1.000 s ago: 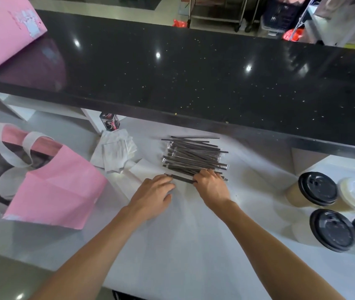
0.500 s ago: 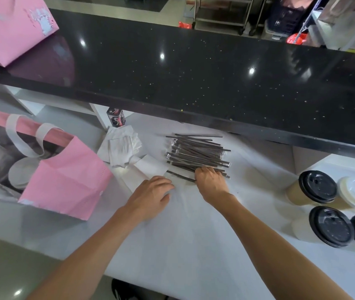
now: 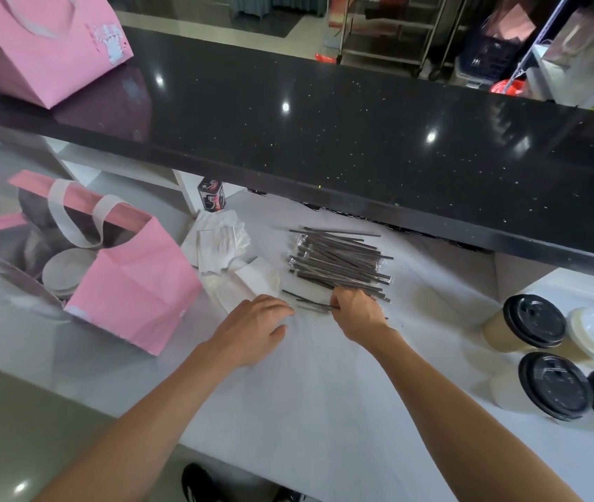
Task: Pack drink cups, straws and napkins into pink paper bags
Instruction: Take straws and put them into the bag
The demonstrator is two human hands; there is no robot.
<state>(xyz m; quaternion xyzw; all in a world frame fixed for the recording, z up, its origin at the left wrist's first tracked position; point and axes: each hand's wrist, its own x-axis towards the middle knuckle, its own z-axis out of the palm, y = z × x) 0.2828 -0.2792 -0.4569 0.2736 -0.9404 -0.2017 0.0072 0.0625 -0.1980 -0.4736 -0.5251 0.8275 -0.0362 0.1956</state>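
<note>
A heap of dark wrapped straws (image 3: pixel 339 259) lies on the white counter (image 3: pixel 324 393) under the black bar top. My right hand (image 3: pixel 357 313) pinches one or two loose straws (image 3: pixel 306 302) at the heap's near edge. My left hand (image 3: pixel 255 329) rests flat on the counter, fingers relaxed, beside a white napkin (image 3: pixel 252 280). More napkins (image 3: pixel 216 240) are piled to the left. An open pink paper bag (image 3: pixel 136 280) stands at the left with a white-lidded cup (image 3: pixel 63 269) inside. Lidded drink cups (image 3: pixel 527 324) stand at the right.
A second pink bag (image 3: pixel 38 45) sits on the black bar top (image 3: pixel 324 114) at the far left. A small dark printed box (image 3: pixel 212 195) stands behind the napkins. Shelving and crates lie beyond the bar. A shoe (image 3: pixel 197 483) shows below the counter edge.
My right hand has closed its fingers on loose straws at the heap's edge. My left hand has barely shifted. The view has tilted slightly, showing more of the open bag.
</note>
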